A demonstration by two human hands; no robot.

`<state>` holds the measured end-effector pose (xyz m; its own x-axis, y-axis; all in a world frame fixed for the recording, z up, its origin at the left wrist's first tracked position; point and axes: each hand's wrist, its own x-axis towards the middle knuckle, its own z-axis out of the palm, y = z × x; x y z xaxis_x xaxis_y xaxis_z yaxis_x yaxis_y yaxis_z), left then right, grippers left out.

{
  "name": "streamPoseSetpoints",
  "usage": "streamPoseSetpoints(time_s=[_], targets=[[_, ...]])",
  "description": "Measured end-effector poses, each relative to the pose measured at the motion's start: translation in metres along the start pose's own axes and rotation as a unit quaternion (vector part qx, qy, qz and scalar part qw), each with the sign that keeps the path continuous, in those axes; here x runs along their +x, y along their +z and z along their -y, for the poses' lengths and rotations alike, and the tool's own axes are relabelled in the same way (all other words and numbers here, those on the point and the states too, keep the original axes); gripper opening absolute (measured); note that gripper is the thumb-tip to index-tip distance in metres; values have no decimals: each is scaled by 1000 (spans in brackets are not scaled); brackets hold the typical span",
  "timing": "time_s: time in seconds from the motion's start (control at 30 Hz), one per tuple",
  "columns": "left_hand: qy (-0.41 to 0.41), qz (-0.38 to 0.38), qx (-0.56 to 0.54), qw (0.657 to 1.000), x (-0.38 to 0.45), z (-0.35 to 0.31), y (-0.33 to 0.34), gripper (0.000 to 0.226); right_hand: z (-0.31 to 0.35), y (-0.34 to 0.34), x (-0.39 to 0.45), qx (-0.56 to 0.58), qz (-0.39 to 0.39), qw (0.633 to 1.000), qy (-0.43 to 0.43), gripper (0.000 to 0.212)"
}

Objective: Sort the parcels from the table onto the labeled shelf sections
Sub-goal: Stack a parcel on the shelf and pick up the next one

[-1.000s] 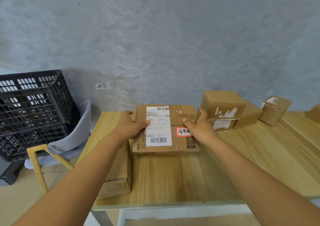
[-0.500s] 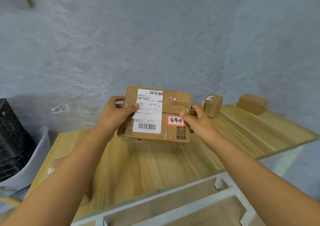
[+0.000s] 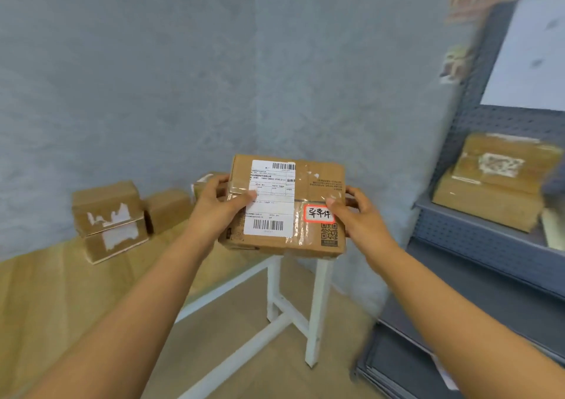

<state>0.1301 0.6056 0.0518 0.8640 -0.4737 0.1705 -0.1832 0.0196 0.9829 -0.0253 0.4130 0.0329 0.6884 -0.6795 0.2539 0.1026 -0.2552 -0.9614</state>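
I hold a flat cardboard parcel (image 3: 308, 184) in the air with both hands, past the right end of the wooden table (image 3: 61, 291). It carries a white shipping label and a small red-bordered sticker with handwriting. My left hand (image 3: 218, 207) grips its left edge, thumb on the label. My right hand (image 3: 356, 215) grips its right edge, thumb beside the sticker. A grey metal shelf unit (image 3: 477, 239) stands at the right, blurred, with a cardboard parcel (image 3: 495, 181) on one level.
Two stacked cartons with torn white tape (image 3: 107, 221) and a smaller box (image 3: 168, 209) sit on the table at the left. The table's white legs (image 3: 318, 307) stand below the held parcel. A grey wall runs behind.
The parcel has been lifted off the table and carried to the right. My view has swung right, so the crate and chair are gone and the shelf unit has come into sight.
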Motion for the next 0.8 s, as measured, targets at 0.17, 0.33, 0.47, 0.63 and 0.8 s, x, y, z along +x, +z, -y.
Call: streamPoseSetpoints(time_s=[0.17,0.33,0.47,0.63,0.8], targets=[[-7,108,-38,993,22,-9,107,62,-10,-98,9,-31,-80,996,2,38],[25,156,-15,987,59,-14,198,63,-22,-168,32,-45,-136,989,22,38],[37,194,-8,980,93,-16,260,60,-30,-211,62,-38,-183,982,29,35],[41,253,-6,967,127,-24,335,57,-35,-265,92,-57,-243,968,35,35],[32,286,0,958,138,-31,403,50,-38,-315,103,-54,-294,953,50,31]])
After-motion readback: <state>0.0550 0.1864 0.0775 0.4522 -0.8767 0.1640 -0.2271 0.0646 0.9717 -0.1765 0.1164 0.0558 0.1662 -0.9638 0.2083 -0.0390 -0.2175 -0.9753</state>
